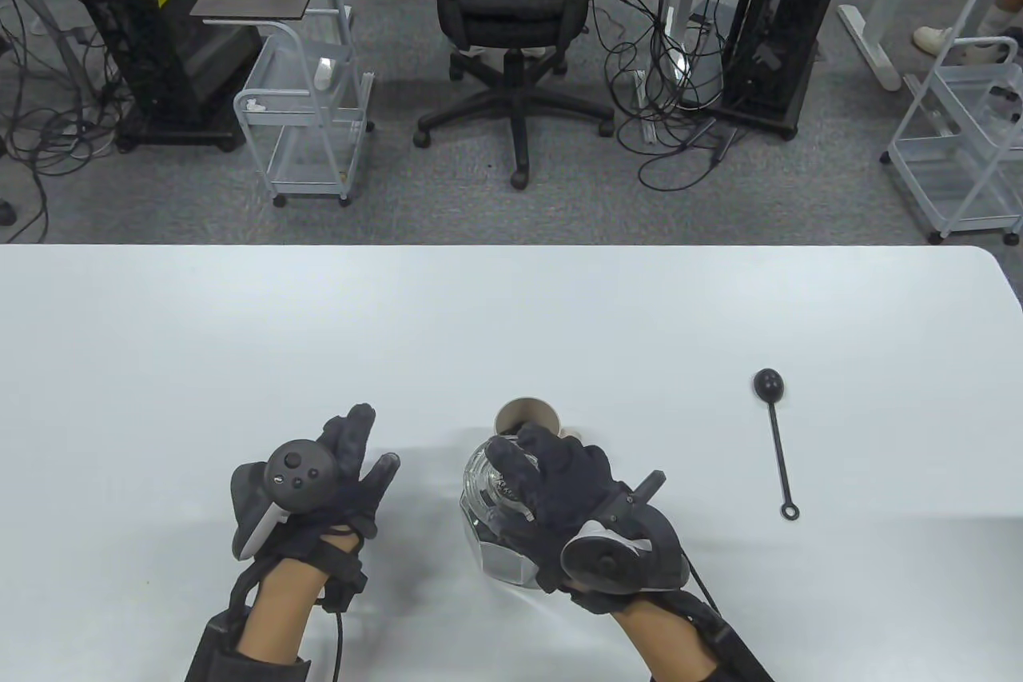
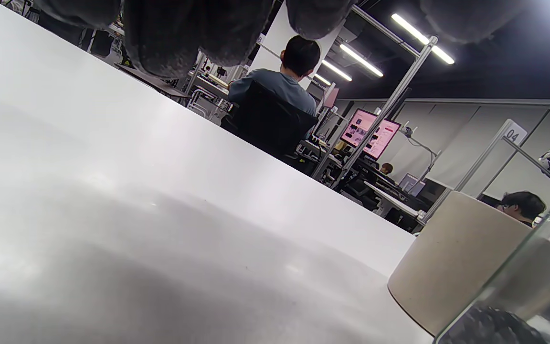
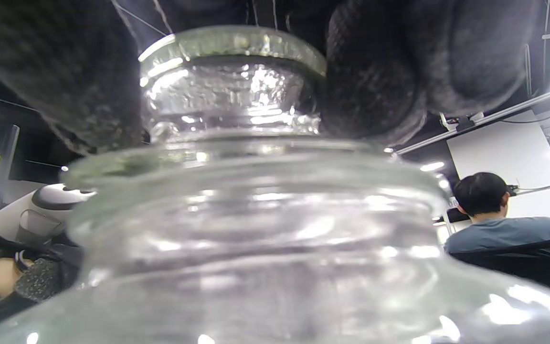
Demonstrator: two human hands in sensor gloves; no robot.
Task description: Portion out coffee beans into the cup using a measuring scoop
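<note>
Closest to me, my right hand (image 1: pixel 559 486) sits on top of a clear glass jar (image 1: pixel 491 522), fingers curled down around its glass lid (image 3: pixel 232 71); the right wrist view shows my gloved fingertips (image 3: pixel 375 81) pressed against the lid's knob on both sides, gripping it. Whether the jar holds beans I cannot tell from above, though the left wrist view shows something dark at its base. My left hand (image 1: pixel 336 474) rests just to the left of the jar on the white desk (image 1: pixel 160 362), fingers straight and loosely spread, holding nothing and apart from the glass. Just behind the jar, touching or nearly touching it, stands the pale paper cup (image 1: pixel 525 416), upright with its mouth open; from the left wrist view its side (image 2: pixel 451 258) appears right beside the jar wall. Well off to my right lies the black measuring scoop (image 1: pixel 775 434), flat on the desk, bowl away from me and handle ring toward me.
</note>
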